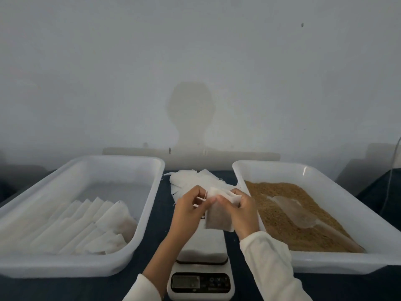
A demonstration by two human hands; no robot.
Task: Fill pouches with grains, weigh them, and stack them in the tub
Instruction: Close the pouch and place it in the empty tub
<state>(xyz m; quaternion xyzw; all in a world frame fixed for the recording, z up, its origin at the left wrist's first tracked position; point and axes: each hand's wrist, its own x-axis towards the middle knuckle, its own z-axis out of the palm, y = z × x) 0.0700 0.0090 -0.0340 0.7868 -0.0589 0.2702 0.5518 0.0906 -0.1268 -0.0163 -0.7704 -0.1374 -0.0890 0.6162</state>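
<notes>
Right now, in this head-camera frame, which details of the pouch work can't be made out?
- Scale: display reading too small and blurred; both forearms cover part of the platform.
- Held pouch: contents unclear; left hand and right hand cover its mouth.
- Left tub: count of stacked filled pouches unclear; they overlap and blur.
- Scoop in the grains: translucent, outline faint.

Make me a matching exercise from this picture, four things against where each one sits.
Things:
1. filled pouches
2. grains
3. scale
4. empty pouches

Places:
A. right tub
B. between the tubs, far side
C. left tub
D. between the tubs, near side

Pairs: 1-C, 2-A, 3-D, 4-B
</notes>
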